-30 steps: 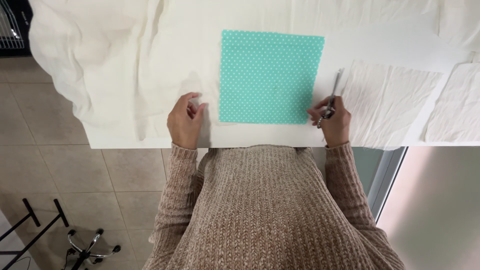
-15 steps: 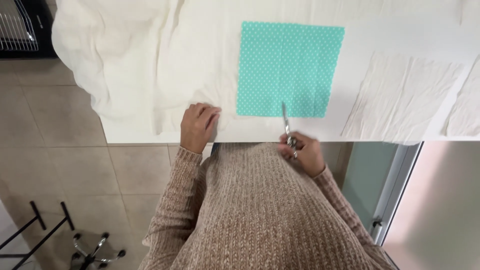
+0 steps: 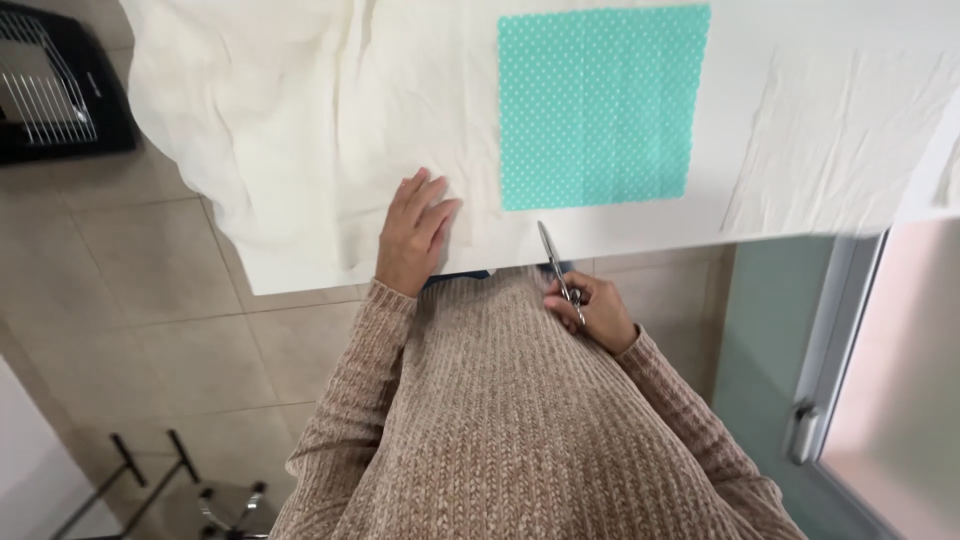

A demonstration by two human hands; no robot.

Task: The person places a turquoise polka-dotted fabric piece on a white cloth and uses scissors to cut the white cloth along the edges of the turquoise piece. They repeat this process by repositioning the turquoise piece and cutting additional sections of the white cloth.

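Teal cloth square (image 3: 598,105), white-dotted, lay flat on the worktop (image 3: 800,40), its near edge just short of the worktop's front edge, right of centre. White fabric (image 3: 300,120) covered most of the worktop, creased, and hung over the left front corner. A second crumpled white piece (image 3: 840,150) lay toward the right front edge, beside the teal square. Left hand (image 3: 412,235) rested flat on the white fabric at the front edge, fingers spread and relaxed, grip released, holding nothing; it sat left of the teal square and apart from it. Right hand (image 3: 590,312) was off the worktop, below its front edge and against the knitted beige sweater (image 3: 500,420), grip clenched around scissors (image 3: 556,265). Scissor blades pointed up toward the front edge, tip close under the teal square's near edge; whether it touched the fabric could not be told. Tiled floor (image 3: 150,300) showed at left, with a black wire rack (image 3: 45,90) at the upper left.
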